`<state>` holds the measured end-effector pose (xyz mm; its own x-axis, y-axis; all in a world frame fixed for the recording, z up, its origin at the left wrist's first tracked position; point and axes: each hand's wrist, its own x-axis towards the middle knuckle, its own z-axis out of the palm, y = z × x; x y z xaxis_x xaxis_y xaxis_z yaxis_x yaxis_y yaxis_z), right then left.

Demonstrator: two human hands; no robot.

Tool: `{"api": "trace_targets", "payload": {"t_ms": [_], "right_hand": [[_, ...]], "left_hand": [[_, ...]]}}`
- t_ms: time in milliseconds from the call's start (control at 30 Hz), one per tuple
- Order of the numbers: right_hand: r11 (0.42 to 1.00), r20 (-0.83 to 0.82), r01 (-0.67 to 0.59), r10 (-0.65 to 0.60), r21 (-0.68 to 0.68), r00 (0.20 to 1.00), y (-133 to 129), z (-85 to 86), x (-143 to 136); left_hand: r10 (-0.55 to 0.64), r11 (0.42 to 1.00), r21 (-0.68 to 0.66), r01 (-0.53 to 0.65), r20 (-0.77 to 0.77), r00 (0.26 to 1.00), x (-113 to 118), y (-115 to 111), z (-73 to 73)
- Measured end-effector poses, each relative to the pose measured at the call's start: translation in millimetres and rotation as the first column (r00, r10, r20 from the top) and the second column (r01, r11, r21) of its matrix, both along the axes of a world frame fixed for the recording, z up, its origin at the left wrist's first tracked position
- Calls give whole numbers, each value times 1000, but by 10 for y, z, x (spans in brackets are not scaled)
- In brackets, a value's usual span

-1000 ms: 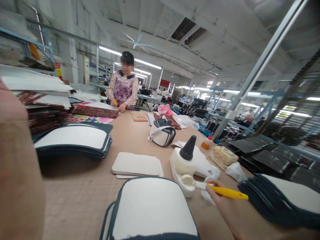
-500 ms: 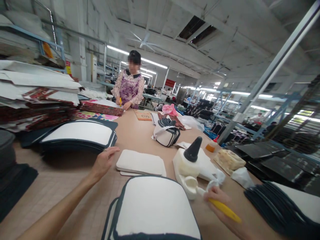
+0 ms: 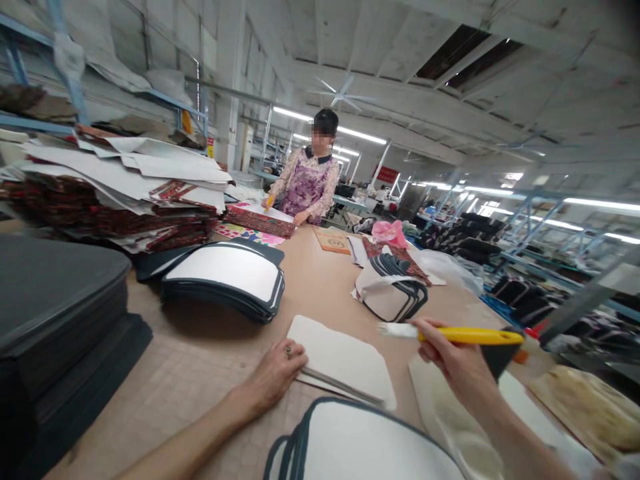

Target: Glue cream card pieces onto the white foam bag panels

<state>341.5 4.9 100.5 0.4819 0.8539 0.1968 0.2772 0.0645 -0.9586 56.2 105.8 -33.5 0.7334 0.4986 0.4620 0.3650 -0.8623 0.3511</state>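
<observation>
My left hand (image 3: 280,370) rests at the left edge of a small stack of cream-white panels (image 3: 345,353), its fingers bent together at the edge; whether they pinch a panel is hard to tell. My right hand (image 3: 445,350) grips a brush with a yellow handle (image 3: 475,335), held above the table with its pale bristles pointing left, over the right side of the panels. Nearest to me lies a pile of dark-edged white pieces (image 3: 370,447). A whitish glue container (image 3: 450,413) sits under my right forearm, partly hidden.
A curved stack of dark-edged panels (image 3: 225,273) lies left of centre. Thick dark sheets (image 3: 60,293) are piled at the left, patterned fabric stacks (image 3: 150,193) behind. A strapped bundle (image 3: 390,290) stands beyond the panels. Across the table (image 3: 315,267) a person (image 3: 310,177) works with a yellow-handled tool.
The view has turned left. My left hand has come onto the edge of the cream-white panels. My right hand has lifted the brush from the glue container and brought it left, near the panels.
</observation>
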Motion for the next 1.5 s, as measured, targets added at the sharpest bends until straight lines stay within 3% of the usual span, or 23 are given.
{"api": "trace_targets", "payload": {"t_ms": [100, 233, 367, 533, 700, 800, 933, 1033, 1100, 1167, 1267, 1367, 1433, 1500], "right_hand": [[972, 53, -225, 229, -73, 972, 646, -86, -412], [937, 143, -320, 339, -138, 930, 1164, -370, -678], [913, 198, -368, 399, -174, 895, 1438, -576, -828], [872, 229, -434, 480, -225, 847, 1601, -661, -992], [862, 280, -424, 495, -279, 823, 1605, -718, -908], [880, 323, -349, 449, -324, 833, 1402, -712, -584], [912, 388, -176, 324, -371, 863, 944, -622, 24], [935, 416, -85, 233, -346, 879, 727, -508, 239], [946, 400, -94, 220, -311, 890, 722, -451, 145], [941, 356, -165, 269, -297, 895, 808, -435, -122], [892, 275, -329, 415, -308, 867, 994, -494, -658], [829, 222, -455, 534, -324, 816, 1124, -601, -1051], [805, 222, -488, 572, -336, 790, 1139, -661, -1118], [803, 250, -473, 573, -363, 781, 1075, -696, -1009]], "left_hand": [[46, 999, -15, -45, 14, 999, 39, 18, -79], [56, 998, -39, -55, 36, 998, 66, 44, -160], [70, 995, -76, -66, 52, 996, 75, 47, -179], [56, 995, -82, -52, 46, 997, 71, 42, -161], [42, 995, -96, -38, 40, 998, 66, 64, -164], [32, 995, -91, -28, 49, 998, 67, 74, -161], [36, 996, -79, -33, 43, 998, 75, 38, -124], [24, 995, -95, -18, 58, 998, 67, 16, -66], [46, 988, -151, -26, 130, 991, 47, 58, -31], [147, 961, -264, -86, 221, 964, 20, 159, -14], [279, 896, -414, -159, 247, 928, -12, 351, -35], [268, 880, -449, -157, 196, 943, -5, 466, -91], [267, 874, -456, -167, 164, 950, 17, 484, -131], [264, 874, -452, -177, 135, 955, 41, 480, -165]]}}
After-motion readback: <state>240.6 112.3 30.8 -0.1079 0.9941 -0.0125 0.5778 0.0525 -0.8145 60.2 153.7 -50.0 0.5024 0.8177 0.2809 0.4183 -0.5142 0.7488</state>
